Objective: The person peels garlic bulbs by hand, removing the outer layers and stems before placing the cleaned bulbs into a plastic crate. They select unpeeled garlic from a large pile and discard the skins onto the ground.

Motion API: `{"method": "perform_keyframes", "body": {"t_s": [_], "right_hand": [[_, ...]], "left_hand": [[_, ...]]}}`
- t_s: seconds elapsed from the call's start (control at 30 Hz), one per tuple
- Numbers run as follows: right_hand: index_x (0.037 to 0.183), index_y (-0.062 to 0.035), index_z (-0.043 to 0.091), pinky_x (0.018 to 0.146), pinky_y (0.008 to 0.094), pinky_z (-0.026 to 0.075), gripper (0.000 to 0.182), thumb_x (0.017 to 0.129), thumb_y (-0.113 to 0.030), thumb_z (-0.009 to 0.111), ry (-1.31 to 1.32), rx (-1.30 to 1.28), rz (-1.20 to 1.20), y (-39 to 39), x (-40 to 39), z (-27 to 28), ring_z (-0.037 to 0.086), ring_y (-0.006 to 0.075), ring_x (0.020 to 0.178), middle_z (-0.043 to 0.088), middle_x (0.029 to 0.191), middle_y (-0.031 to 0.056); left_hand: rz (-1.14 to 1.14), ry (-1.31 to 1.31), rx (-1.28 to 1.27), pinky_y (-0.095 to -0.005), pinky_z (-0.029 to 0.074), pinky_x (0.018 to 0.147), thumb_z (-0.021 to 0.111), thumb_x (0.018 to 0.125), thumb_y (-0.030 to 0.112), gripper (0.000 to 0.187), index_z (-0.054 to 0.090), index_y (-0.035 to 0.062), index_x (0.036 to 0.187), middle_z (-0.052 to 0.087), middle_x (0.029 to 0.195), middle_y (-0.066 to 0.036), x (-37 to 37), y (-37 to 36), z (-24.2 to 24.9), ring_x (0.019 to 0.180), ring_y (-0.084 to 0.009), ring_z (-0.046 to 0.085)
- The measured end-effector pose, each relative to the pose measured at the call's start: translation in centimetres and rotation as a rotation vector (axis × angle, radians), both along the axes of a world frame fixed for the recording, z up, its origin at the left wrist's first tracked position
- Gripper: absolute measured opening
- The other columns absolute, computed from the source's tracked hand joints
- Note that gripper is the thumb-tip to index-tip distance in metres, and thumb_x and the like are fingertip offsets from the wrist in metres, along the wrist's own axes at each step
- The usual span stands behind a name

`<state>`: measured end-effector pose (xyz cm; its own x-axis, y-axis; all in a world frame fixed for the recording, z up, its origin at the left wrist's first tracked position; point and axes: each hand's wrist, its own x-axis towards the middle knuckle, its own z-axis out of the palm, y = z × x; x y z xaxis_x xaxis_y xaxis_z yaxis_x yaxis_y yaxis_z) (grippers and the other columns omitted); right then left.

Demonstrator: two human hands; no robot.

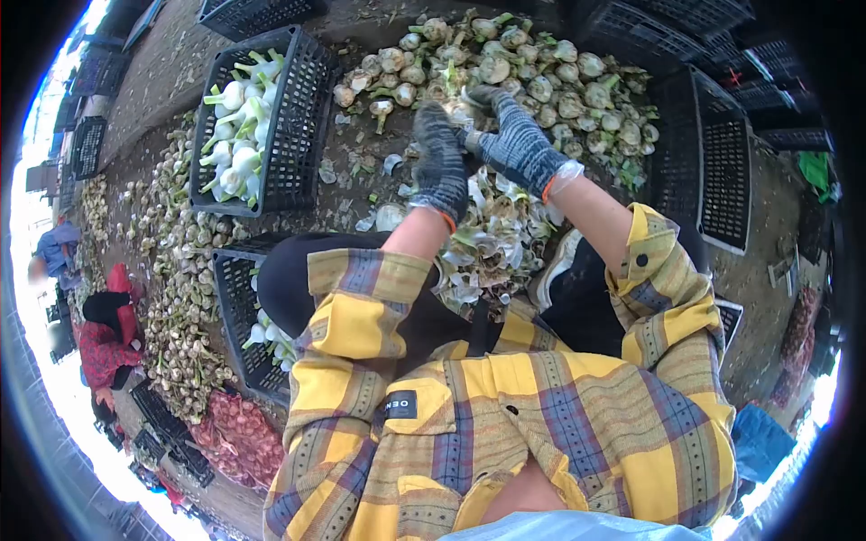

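Note:
My left hand (439, 160), in a grey knitted glove with an orange cuff, reaches forward with its fingers stretched out at the near edge of a pile of garlic bulbs (541, 87). Beside it, my right hand (516, 144) wears a matching glove. Its fingers extend to the pile, and the thumb points left, apart from them. Pale garlic lies just past both hands, partly hidden by the fingers; I see no bulb firmly gripped. Below the hands, peeled garlic skins (492, 239) are heaped between my legs.
At the left, a black crate (302, 117) holds white garlic with green stems; another crate (236, 311) stands by my left knee. Black crates (722, 162) stand at the right. Farther left lie more garlic (176, 334), a red net sack (236, 437) and a crouching person in red (108, 338).

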<state>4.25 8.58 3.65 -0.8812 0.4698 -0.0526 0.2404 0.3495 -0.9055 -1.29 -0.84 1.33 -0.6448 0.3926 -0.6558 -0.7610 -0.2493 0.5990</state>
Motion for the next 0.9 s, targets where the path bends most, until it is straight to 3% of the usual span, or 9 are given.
{"method": "perform_keyframes", "body": {"t_s": [0.1,0.23,0.3,0.33,0.43,0.57,0.67,0.8,0.9], "right_hand": [[0.097,0.0011,0.057,0.063,0.0258,0.046,0.041,0.076,-0.034,0.065,-0.153,-0.475,-0.037,0.1,1.9,2.2,0.058,0.0134,0.069,0.062,0.079,0.0082],[0.089,0.0017,0.058,0.055,0.0248,0.045,0.047,0.077,-0.044,0.061,-0.122,-0.41,-0.17,0.9,2.6,0.2,0.056,0.0114,0.06,0.06,0.071,0.0069],[0.087,0.0017,0.058,0.051,0.0246,0.044,0.049,0.077,-0.046,0.06,-0.055,-0.287,-0.134,0.9,2.3,0.1,0.055,0.0109,0.056,0.059,0.067,0.0062],[0.085,0.0015,0.058,0.05,0.0247,0.044,0.049,0.077,-0.046,0.06,-0.177,-0.393,-0.125,0.6,2.0,1.1,0.054,0.0109,0.055,0.058,0.065,0.0056],[0.08,0.0012,0.057,0.049,0.0248,0.044,0.045,0.077,-0.044,0.061,-0.3,-0.518,-0.094,0.5,1.8,1.9,0.052,0.0119,0.052,0.055,0.062,0.0051],[0.079,0.0022,0.058,0.05,0.0235,0.046,0.036,0.08,-0.034,0.061,-0.165,-0.801,-0.078,1.1,1.7,0.0,0.054,0.0131,0.052,0.058,0.066,0.008],[0.079,0.0036,0.059,0.052,0.0243,0.048,0.035,0.082,-0.032,0.059,-0.187,-0.765,-0.074,1.1,1.7,0.4,0.057,0.0147,0.056,0.06,0.068,0.01],[0.082,0.0057,0.059,0.053,0.0253,0.049,0.035,0.082,-0.029,0.058,-0.162,-0.673,-0.041,1.2,2.0,0.8,0.059,0.0161,0.057,0.061,0.069,0.0113],[0.083,0.0063,0.059,0.055,0.0261,0.048,0.033,0.082,-0.027,0.058,-0.193,-0.548,-0.005,1.3,2.3,0.6,0.059,0.0156,0.058,0.062,0.069,0.0102]], "left_hand": [[-0.078,0.183,-0.001,-0.032,0.053,0.061,0.04,0.086,0.053,0.05,0.045,0.0108,0.113,0.057,0.098,-0.008,-0.5,-0.8,-0.2,0.081,-0.0193,0.06],[-0.116,0.348,-0.009,-0.0324,0.053,0.055,0.038,0.087,0.05,0.047,0.045,0.0129,0.115,0.056,0.102,-0.006,-0.3,-1.3,-1.4,0.08,-0.0191,0.06],[-0.292,0.874,-0.169,-0.0341,0.052,0.072,0.034,0.091,0.042,0.047,0.042,0.0079,0.121,0.05,0.115,-0.01,-0.8,-2.0,-4.5,0.096,-0.0222,0.056],[-0.494,1.549,-0.562,-0.0375,0.012,0.108,0.027,0.092,0.015,0.043,0.028,-0.0018,0.131,0.027,0.136,-0.019,-1.1,-2.6,-6.5,0.127,-0.0304,0.024],[-0.403,1.851,-0.659,-0.038,0.021,0.105,0.03,0.092,0.016,0.041,0.032,0.0,0.129,0.034,0.131,-0.019,-1.2,-2.8,-6.0,0.122,-0.0316,0.032],[-0.293,1.13,-0.343,-0.0376,0.04,0.083,0.04,0.092,0.026,0.031,0.05,0.0015,0.108,0.052,0.105,-0.017,0.1,-2.7,1.4,0.094,-0.0297,0.052],[-0.179,1.487,-0.409,-0.0362,0.042,0.078,0.042,0.091,0.03,0.032,0.052,0.0011,0.101,0.054,0.099,-0.016,-0.2,-2.3,-0.8,0.088,-0.0287,0.053],[-0.22,1.377,-0.301,-0.0373,0.04,0.084,0.04,0.092,0.026,0.031,0.051,0.0018,0.107,0.052,0.105,-0.018,-0.3,-2.3,-2.3,0.095,-0.0299,0.051],[-0.258,1.786,-0.561,-0.0384,0.038,0.089,0.038,0.092,0.021,0.031,0.048,0.0018,0.115,0.05,0.111,-0.018,-0.9,-2.6,-3.4,0.103,-0.0291,0.048]]}}
